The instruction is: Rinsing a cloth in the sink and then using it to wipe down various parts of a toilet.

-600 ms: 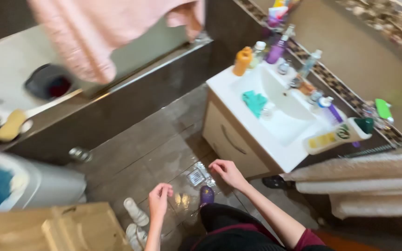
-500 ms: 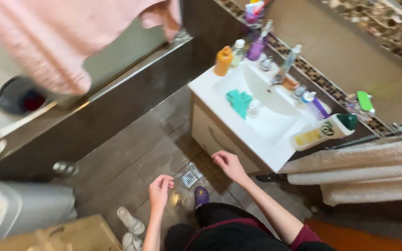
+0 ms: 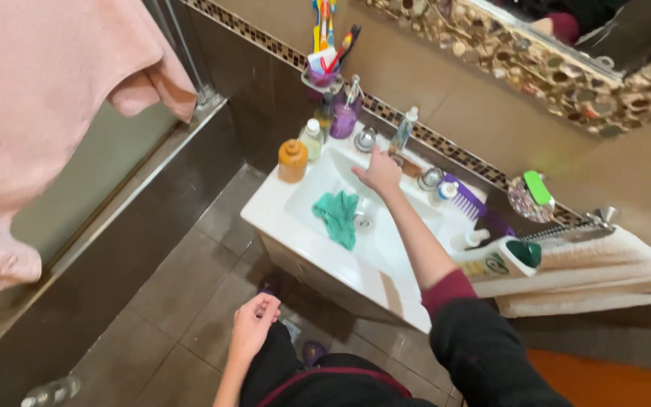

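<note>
Faucet (image 3: pixel 367 139): sitting just beyond my right hand (image 3: pixel 380 172), which is reaching open-fingered over the sink (image 3: pixel 318 188). My left hand (image 3: pixel 254 325) is hanging loosely curled, empty, well below. Green cloth (image 3: pixel 338 216) is lying left of my right hand.

white washbasin desk (image 3: pixel 318 252) | basin: crumpled green cloth (image 3: pixel 338 215) | left rim: orange bottle (image 3: pixel 292 160), clear bottle (image 3: pixel 311 139), purple soap dispenser (image 3: pixel 346 114) | back: slim spray bottle (image 3: pixel 403 130) | right rim: purple brush (image 3: pixel 467 199), large white bottle lying flat (image 3: pixel 500 258)
</note>
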